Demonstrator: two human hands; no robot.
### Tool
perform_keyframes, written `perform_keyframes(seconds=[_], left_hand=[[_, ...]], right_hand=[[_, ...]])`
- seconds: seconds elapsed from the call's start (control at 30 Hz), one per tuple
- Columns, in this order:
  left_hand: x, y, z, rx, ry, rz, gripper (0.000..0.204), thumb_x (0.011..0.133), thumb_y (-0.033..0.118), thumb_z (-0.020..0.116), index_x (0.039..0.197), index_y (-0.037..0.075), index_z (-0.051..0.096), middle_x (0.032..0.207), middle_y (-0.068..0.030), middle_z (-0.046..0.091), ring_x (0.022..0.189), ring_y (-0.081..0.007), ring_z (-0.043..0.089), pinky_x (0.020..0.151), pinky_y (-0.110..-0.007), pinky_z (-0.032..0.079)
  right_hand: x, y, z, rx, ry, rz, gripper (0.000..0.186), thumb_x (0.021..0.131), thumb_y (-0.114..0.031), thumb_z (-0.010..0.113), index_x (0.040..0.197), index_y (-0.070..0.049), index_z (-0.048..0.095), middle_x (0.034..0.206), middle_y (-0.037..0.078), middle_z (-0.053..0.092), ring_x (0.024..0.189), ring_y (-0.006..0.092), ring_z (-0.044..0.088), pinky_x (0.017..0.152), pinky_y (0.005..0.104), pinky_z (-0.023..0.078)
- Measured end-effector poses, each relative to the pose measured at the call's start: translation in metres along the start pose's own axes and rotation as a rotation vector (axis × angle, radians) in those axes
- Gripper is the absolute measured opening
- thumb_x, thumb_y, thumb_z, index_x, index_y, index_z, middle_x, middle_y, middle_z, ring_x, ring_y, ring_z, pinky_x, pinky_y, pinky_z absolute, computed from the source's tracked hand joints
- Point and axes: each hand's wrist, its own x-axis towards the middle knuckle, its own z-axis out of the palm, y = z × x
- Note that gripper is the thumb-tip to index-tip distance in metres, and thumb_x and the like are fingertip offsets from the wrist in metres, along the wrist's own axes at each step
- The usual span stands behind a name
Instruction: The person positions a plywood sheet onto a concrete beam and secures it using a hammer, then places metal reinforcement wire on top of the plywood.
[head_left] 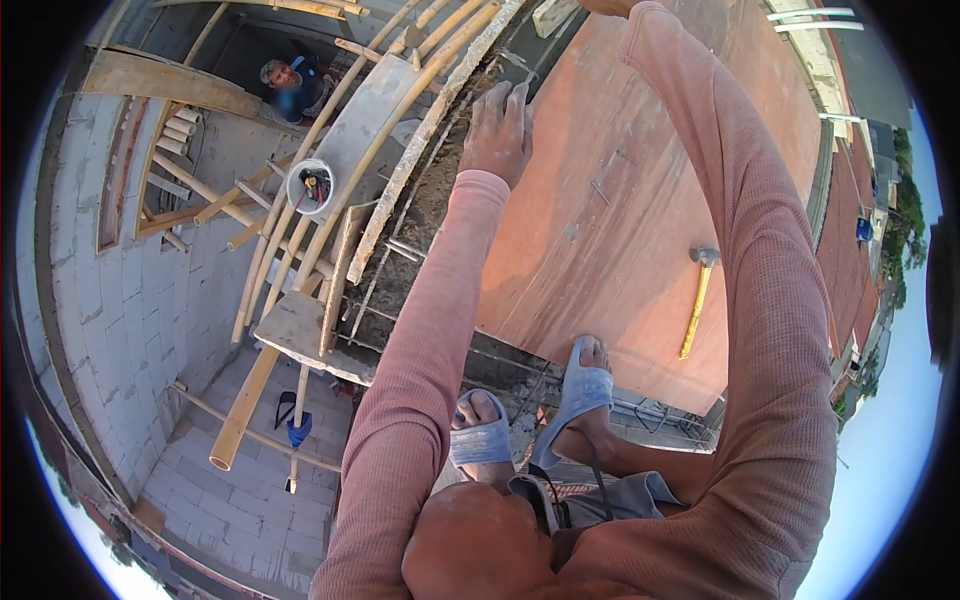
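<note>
My left hand [498,130] reaches forward with its fingers stretched out, by the left edge of a reddish plywood sheet [640,210]. It holds nothing that I can see. Only the wrist side of my right hand [610,5] shows at the top edge of the head view, near the sheet's far end; its fingers are cut off. A hammer [698,300] with a yellow handle lies on the plywood, away from both hands. Near the sheet's middle is a small thin dark piece [600,192], perhaps a nail.
Bamboo poles [420,85] and a grey board [365,125] form a scaffold at left, bearing a white bucket [310,187] of tools. Below is a drop between block walls [110,230], where another person [290,85] is. Steel bars [380,270] run along the sheet's left edge.
</note>
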Motion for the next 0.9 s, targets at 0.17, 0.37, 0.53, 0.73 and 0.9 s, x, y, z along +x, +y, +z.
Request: perform_keyframes(seconds=[0.17, 0.37, 0.53, 0.73, 0.9], left_hand=[[0.009, 0.009, 0.0, -0.096, -0.001, -0.038, 0.037, 0.101, 0.026, 0.052, 0.132, 0.006, 0.05, 0.132, -0.0211, 0.051, 0.121, -0.0405, 0.05, 0.104, -0.048, 0.043], [0.009, 0.016, -0.015, -0.201, 0.01, -0.102, 0.043, 0.102, 0.034, 0.05, 0.132, 0.004, 0.051, 0.128, -0.0212, 0.054, 0.12, -0.0407, 0.052, 0.103, -0.046, 0.043], [0.008, -0.005, -0.029, -0.909, 0.04, -0.614, 0.082, 0.099, 0.068, 0.029, 0.135, -0.002, 0.052, 0.116, -0.0187, 0.064, 0.107, -0.0273, 0.06, 0.101, -0.04, 0.045], [0.058, 0.032, -0.048, -0.816, 0.035, -0.636, 0.068, 0.095, 0.06, 0.053, 0.124, -0.001, 0.061, 0.114, -0.0172, 0.067, 0.101, -0.0229, 0.063, 0.089, -0.038, 0.049], [0.11, 0.023, -0.036, -0.028, 0.075, -0.278, 0.05, 0.092, 0.04, 0.065, 0.128, 0.006, 0.059, 0.115, -0.0212, 0.068, 0.106, -0.0372, 0.065, 0.091, -0.044, 0.049]], right_hand=[[-0.003, 0.016, -0.021, -0.096, -0.126, 0.007, 0.021, 0.081, -0.014, 0.059, 0.099, -0.008, 0.069, 0.083, 0.015, 0.066, 0.079, 0.0368, 0.062, 0.08, 0.0486, 0.048], [-0.036, -0.003, -0.086, 0.425, 0.211, 0.229, 0.034, 0.077, -0.006, 0.062, 0.108, -0.015, 0.073, 0.102, 0.018, 0.068, 0.093, 0.0343, 0.067, 0.101, 0.0416, 0.045], [-0.072, -0.094, -0.098, 0.523, 0.39, 0.047, 0.025, 0.088, -0.004, 0.062, 0.11, -0.011, 0.071, 0.126, 0.01, 0.054, 0.119, 0.03, 0.054, 0.103, 0.042, 0.043], [-0.109, -0.152, -0.061, 0.613, 0.501, 0.132, 0.035, 0.089, -0.008, 0.068, 0.124, -0.006, 0.062, 0.131, 0.014, 0.048, 0.128, 0.0284, 0.048, 0.103, 0.0402, 0.043], [-0.144, -0.12, -0.007, 0.79, 0.508, 0.62, 0.028, 0.088, -0.009, 0.063, 0.116, -0.008, 0.066, 0.133, 0.014, 0.054, 0.129, 0.0304, 0.049, 0.105, 0.0404, 0.043]])
